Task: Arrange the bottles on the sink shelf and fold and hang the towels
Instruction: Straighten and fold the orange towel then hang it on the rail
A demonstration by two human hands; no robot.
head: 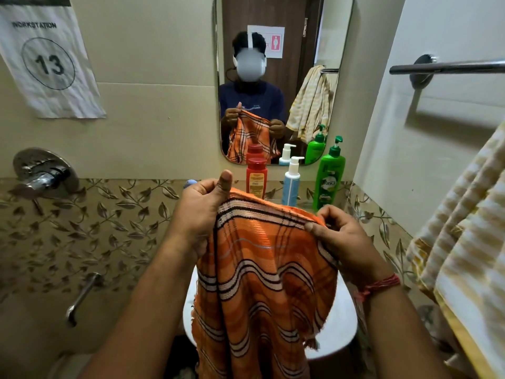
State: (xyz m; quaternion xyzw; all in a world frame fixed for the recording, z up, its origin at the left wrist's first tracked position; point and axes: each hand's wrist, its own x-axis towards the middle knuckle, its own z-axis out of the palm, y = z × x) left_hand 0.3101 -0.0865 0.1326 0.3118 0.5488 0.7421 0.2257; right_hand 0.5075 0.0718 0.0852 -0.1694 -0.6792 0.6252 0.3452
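The orange towel (262, 269) hangs in front of the person, over the white sink (341, 324), held up by its top edge so that its length drops free and the cloth can be squared for a fold. It is a thin woven cotton, orange with black and cream stripes that ripple where the fabric sags, and its lower edge is frayed. The left hand (202, 209) has its grip clamped on the top left corner, fingers curled into the cloth and thumb raised above it. The right hand (341, 236) pinches the top right corner between thumb and fingertips, with a red thread band on that wrist. Holding the two corners apart keeps the upper edge fairly taut, likely to bring the corners together next.

Behind the towel, on the sink shelf (304, 204) below the mirror (273, 77), three plastic bottles stand upright in a row at its back edge: a red bottle (256, 177) with a flat cap, a pale blue pump bottle (291, 184) and a taller green pump bottle (329, 181). They look already arranged. To the right, a yellow-and-white striped towel (464, 255), thicker and looped in texture, hangs bunched rather than folded below a metal towel rail (448, 67), which is bare where visible. A chrome tap fitting (43, 173) is set in the tiled wall at the left.
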